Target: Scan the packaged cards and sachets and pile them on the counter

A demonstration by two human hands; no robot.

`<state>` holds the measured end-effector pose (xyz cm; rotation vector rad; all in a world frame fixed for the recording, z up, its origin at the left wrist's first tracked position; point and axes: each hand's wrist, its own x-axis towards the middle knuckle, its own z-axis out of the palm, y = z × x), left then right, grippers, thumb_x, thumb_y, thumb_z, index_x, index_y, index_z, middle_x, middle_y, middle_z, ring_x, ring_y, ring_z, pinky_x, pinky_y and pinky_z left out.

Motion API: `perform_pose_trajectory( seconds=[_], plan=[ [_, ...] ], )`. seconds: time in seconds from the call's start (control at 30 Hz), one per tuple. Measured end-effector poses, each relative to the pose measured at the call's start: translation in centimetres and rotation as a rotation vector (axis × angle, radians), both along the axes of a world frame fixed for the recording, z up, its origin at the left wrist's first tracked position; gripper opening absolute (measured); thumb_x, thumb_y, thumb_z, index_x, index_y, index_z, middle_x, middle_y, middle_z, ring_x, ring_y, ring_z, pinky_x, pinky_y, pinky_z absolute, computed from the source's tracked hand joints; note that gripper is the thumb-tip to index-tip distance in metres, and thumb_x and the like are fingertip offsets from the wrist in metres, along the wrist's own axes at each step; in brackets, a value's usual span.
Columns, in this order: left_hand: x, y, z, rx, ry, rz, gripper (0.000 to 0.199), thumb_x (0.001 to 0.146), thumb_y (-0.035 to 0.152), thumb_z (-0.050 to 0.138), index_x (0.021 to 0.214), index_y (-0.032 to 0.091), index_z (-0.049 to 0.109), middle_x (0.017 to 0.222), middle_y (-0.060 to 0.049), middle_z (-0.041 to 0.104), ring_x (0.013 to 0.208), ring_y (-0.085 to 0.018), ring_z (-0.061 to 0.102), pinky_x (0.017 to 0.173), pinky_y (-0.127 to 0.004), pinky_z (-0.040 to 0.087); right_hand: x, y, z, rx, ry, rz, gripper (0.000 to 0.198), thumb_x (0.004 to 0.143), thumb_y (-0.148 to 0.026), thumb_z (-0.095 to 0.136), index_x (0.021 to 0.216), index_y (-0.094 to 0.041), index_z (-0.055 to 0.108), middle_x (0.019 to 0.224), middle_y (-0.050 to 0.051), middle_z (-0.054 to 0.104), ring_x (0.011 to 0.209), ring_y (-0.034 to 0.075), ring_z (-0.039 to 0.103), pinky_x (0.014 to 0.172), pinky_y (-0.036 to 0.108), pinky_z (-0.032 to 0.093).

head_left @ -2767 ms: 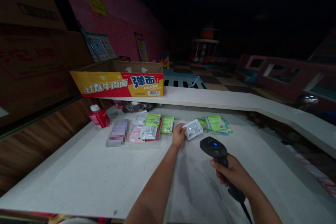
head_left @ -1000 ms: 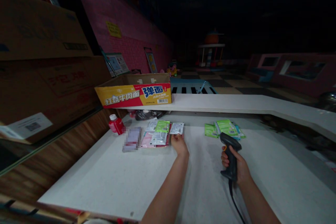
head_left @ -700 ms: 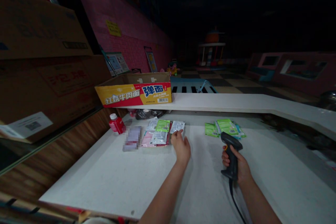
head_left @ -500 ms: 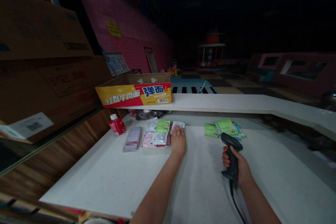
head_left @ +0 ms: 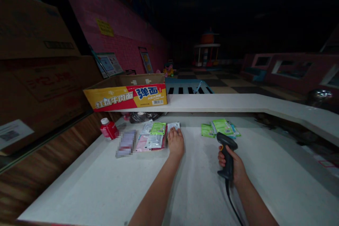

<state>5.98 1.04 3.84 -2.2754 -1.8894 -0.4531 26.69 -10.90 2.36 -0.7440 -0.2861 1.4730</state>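
Observation:
My left hand (head_left: pixel 176 142) lies over a small white packet (head_left: pixel 173 125), its fingers stretched out across the packet's near side. Beside it, on the left, is a loose pile of flat packets (head_left: pixel 155 141) in white, pink and green. My right hand (head_left: pixel 236 166) is wrapped round the handle of a dark barcode scanner (head_left: pixel 227 153), which is held upright with its cable trailing down. Just beyond the scanner head lies a second group of packets, mostly green (head_left: pixel 222 126), with some blue showing underneath.
A red bottle with a white cap (head_left: pixel 108 129) and a blurred-out purplish object (head_left: pixel 126 143) stand left on the white counter (head_left: pixel 106 187). An open noodle carton (head_left: pixel 127 97) sits on the raised ledge (head_left: pixel 219 103). Large cardboard boxes (head_left: pixel 42 84) are stacked at far left.
The whole view has shifted slightly, so things appear a little further left. My left hand stays on the white packet, and my right hand keeps its grip on the scanner.

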Motion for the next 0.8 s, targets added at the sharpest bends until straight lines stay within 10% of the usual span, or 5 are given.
perform_pose_trajectory(
  seconds=[0.33,0.8],
  plan=[
    [6.3,0.0,0.2,-0.152,-0.191,-0.312,0.033,0.086,0.018,0.052,0.118,0.013,0.061,0.123,-0.015,0.059,0.119,-0.027,0.049,0.102,-0.037,0.038,0.2,-0.3,0.9,-0.044,-0.065,-0.147,0.041,0.059,-0.043,0.085,0.080,-0.018,0.061,0.050,-0.005,0.054,0.040,0.007,0.045,0.035,0.016,0.037],
    [14.3,3.8,0.9,-0.372,-0.309,0.145,0.075,0.054,0.044,0.085,0.117,0.016,0.056,0.118,-0.017,0.062,0.113,-0.030,0.058,0.090,-0.035,0.046,0.0,-0.4,1.6,-0.028,0.022,-0.183,0.043,0.055,-0.043,0.087,0.078,-0.018,0.061,0.049,-0.006,0.052,0.039,0.005,0.043,0.036,0.015,0.035]
  ],
)
